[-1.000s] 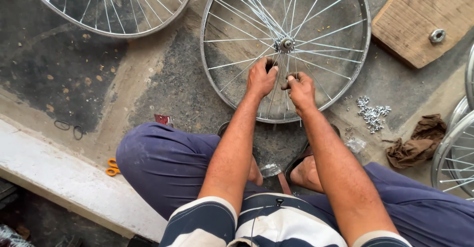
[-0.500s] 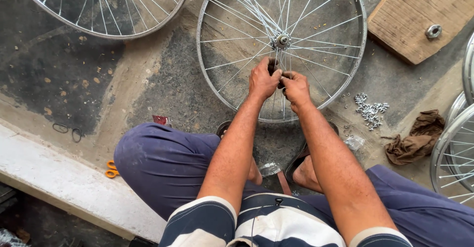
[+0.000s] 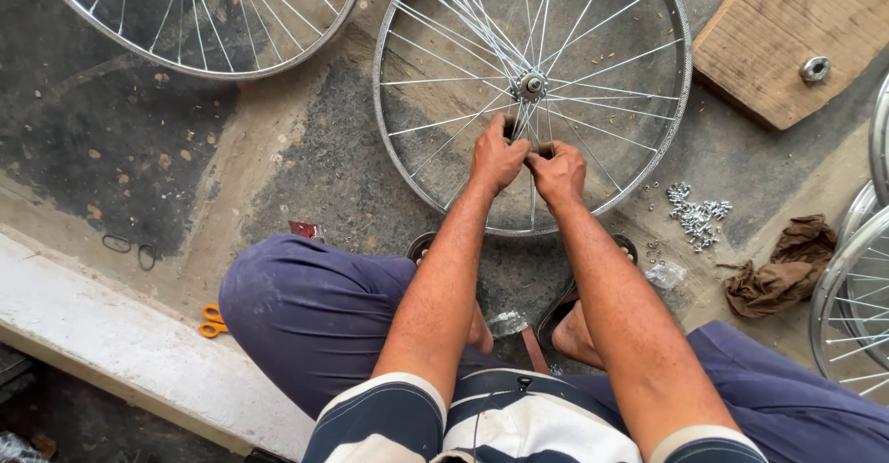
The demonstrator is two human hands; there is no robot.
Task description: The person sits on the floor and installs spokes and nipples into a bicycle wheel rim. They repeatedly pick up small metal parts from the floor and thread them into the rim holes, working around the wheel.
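Two hands meet at the spokes just below the hub of a bicycle wheel lying flat on the concrete floor. The left hand is closed in a grip around a small dark tool or a bundle of spokes at about 6 o'clock from the hub; which of the two cannot be told. The right hand is pressed together right beside it, knuckles touching the left, pinching spokes between fingers and thumb.

Compared with a second ago, the hands have drawn together: then they were a little apart, the right one holding its own spoke; now both close on the same spot. That reads as work on one spoke crossing or nipple near the hub, still under way, with a loose fan of unlaced spokes lying at 11 o'clock from the hub.

Outward from the wheel: a heap of small metal nipples lies at 4 o'clock just off the rim, within easy reach of the right hand. A brown rag lies farther out in the same direction. A wooden board with a large nut on it sits at 2 o'clock. A second wheel lies at 10 o'clock, and more rims crowd the edge at 4 o'clock. Orange scissors rest at 8 o'clock by a pale ledge.

Nothing blocks the hands; only the loose spokes could snag.
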